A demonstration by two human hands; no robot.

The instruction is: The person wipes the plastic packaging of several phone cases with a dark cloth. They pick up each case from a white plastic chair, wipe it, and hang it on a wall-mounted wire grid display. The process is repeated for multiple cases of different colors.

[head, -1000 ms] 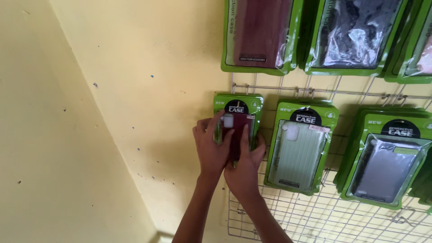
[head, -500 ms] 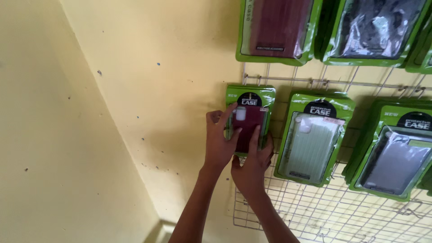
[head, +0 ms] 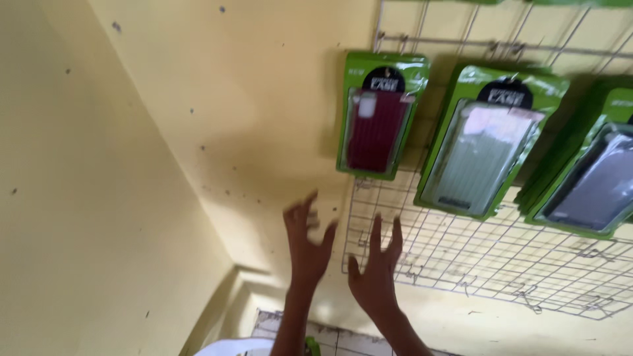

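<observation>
The left hand is hanging in the air with its fingers spread and slightly curled, gripping nothing, and it is sitting well below the maroon phone case pack and a little to the left of it. The right hand is also spreading its fingers wide with the palm turned toward the wall, empty, lying below that same pack and just in front of the lower left corner of the wire grid. The two hands are staying apart from each other and neither is touching the pack.

The maroon phone case pack, a green blister box with a dark red ribbed case inside, is hanging upright from a hook on the top rail of the wire grid, at the grid's left edge. Just to the right of it a pale green case pack is hanging tilted, and further right of that a grey case pack is leaning at a steeper angle, partly cut off by the frame edge. To the left of the maroon pack the yellow wall is showing dark specks, and well below the pack a strip of tiled floor is showing between the forearms
</observation>
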